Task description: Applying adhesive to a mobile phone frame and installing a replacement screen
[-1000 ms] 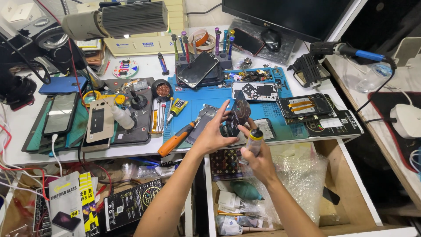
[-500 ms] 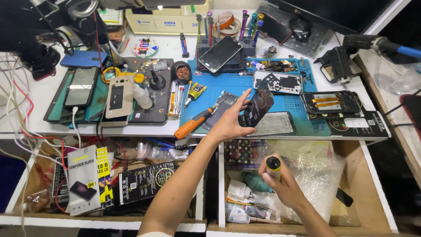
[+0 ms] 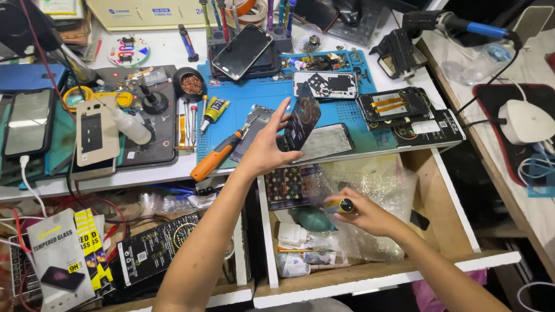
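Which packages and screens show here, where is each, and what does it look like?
Screen-protector package: lower-left shelf, flat white rectangle, phone picture.
Yellow package: right behind it.
Black box: same shelf, flat, gold rings.
Dark phone: mat's top, screen off.
Phone part: left hand, dark.
Small bottle: right hand, over open drawer.

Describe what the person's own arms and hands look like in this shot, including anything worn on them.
Both arms are bare from the bottom edge of the picture to the fingertips: no sleeves, no gloves. No watch, bracelet or ring shows on the left hand or the right hand. The forearms are slim. The nails look short and unpainted, though they are too small to judge closely. No cables or straps are attached to either arm.
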